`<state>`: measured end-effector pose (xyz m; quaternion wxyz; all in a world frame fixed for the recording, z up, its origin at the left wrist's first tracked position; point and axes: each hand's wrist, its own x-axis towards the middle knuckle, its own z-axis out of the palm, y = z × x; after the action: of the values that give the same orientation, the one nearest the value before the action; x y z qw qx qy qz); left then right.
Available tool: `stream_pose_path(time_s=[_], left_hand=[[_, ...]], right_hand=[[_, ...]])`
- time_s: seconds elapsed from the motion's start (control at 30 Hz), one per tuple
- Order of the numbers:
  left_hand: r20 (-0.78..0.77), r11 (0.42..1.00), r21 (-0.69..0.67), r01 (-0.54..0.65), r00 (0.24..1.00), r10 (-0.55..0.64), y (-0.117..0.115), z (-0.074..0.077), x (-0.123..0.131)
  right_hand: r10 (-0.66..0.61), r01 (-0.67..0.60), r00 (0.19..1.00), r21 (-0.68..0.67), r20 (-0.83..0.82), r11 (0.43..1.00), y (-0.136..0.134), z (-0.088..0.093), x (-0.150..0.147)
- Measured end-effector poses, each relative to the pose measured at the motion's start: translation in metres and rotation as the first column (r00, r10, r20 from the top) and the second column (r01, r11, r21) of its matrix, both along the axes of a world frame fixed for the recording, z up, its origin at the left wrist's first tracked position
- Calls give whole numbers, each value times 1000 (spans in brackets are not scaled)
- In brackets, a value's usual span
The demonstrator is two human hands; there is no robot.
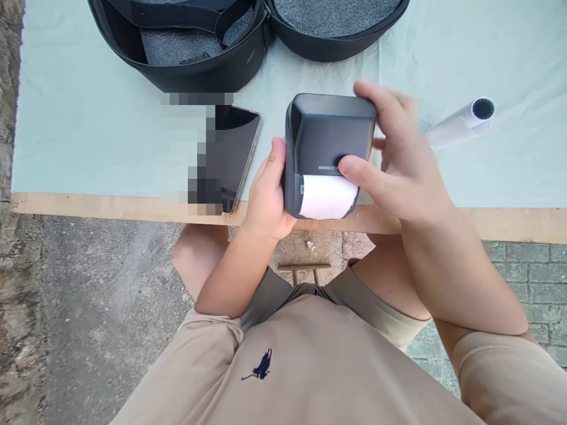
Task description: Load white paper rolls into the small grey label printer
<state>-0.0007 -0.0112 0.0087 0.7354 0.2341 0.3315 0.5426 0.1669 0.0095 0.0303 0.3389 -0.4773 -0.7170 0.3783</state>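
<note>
A dark label printer (334, 133), with NIIMBOT lettering on its lid, is held up at the table's front edge. A white label strip (330, 196) covers its lower front, below the lid. My left hand (270, 192) grips the printer's left side, thumb along the edge, other fingers hidden beneath. On the right side, my right hand (394, 156) is closed around the printer's edge. Its thumb lies on the lid's lower part by the lettering, just above the label strip, and its index finger reaches the upper right corner.
A dark-screened phone (233, 153), partly pixelated, lies left of the printer. Behind it, an open black zippered case (212, 74) shows grey foam inside. A white roll (463, 124) with a dark end lies at the right. The table (88, 130) has a pale cloth and wooden front edge.
</note>
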Motion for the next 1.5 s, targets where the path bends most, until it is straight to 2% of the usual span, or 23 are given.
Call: stream_pose_path(time_s=[0.07, 0.17, 0.33, 0.43, 0.57, 0.67, 0.73, 0.83, 0.93, 1.0, 1.07, 1.17, 1.23, 1.4, 1.5], left_hand=[[15, 999, -27, -16, 1000, 17, 0, -1, 0], [44, 997, -67, -43, 998, 46, 1, -2, 0], [113, 997, -75, -32, 993, 41, 4, 4, 1], [138, 999, -53, 14, 990, -7, 2, 8, 1], [110, 997, 43, 58, 992, -62, -2, 1, -1], [73, 995, 73, 74, 994, -80, -3, -7, -3], [50, 994, 68, 85, 995, -88, -3, -9, -4], [4, 995, 40, 92, 996, -93, -2, -7, -4], [-26, 995, 16, 98, 995, -98, -2, -4, -3], [-9, 996, 15, 84, 996, -84, -2, -2, -2], [18, 998, 11, 66, 998, -66, -3, -1, 0], [6, 998, -1, 59, 998, -59, -4, 0, 2], [-31, 998, 1, 60, 998, -60, -4, 0, 2], [-31, 997, 29, 75, 997, -74, -5, 0, 1], [7, 997, -3, 77, 997, -77, -5, 0, 1]], right_hand=[[42, -44, 999, 72, 26, 996, 2, -1, 3], [172, -170, 985, 71, -28, 983, 3, 2, 3], [184, -183, 983, 74, -2, 980, 4, 11, 3], [48, -57, 997, 163, 58, 985, 4, 20, 4], [-218, 182, 973, 322, 77, 929, 4, 41, -5], [-338, 303, 939, 305, 69, 903, 8, 51, -15], [-362, 350, 932, 297, -16, 888, 11, 51, -17], [-298, 296, 953, 363, -52, 884, 14, 44, -11], [-231, 112, 940, 412, 250, 904, 10, 42, -5], [-176, 3, 874, 356, 453, 935, 7, 45, -7], [-124, -41, 792, 254, 598, 966, 6, 49, -11], [-108, -32, 664, 172, 740, 985, 7, 51, -18], [-105, -43, 627, 169, 771, 985, 8, 50, -20], [-77, -84, 663, 176, 744, 981, 9, 52, -17], [-36, -81, 779, 157, 627, 984, 2, 61, -7]])
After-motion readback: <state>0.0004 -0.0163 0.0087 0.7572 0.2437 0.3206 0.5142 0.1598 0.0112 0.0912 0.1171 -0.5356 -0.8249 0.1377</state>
